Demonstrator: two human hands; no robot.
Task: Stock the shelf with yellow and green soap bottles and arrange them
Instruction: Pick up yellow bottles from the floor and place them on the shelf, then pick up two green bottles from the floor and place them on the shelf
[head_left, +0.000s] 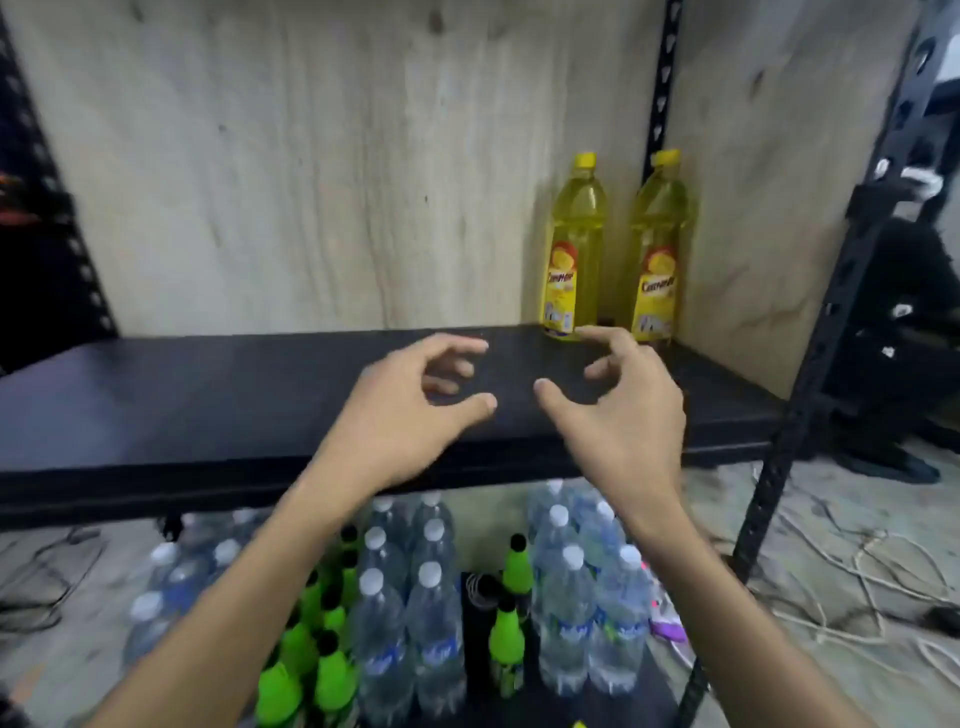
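Two yellow soap bottles stand upright side by side in the back right corner of the black shelf, one on the left and one on the right. My left hand and my right hand hover over the shelf's middle, in front of the bottles. Both hold nothing, with fingers loosely curled and apart. My right fingertips are close to the left bottle's base. Several green soap bottles with black caps stand on the floor below the shelf.
Several clear water bottles with white caps crowd the floor among the green ones. Plywood panels close the shelf's back and right side. A black metal upright stands at the right. Cables lie across the floor there.
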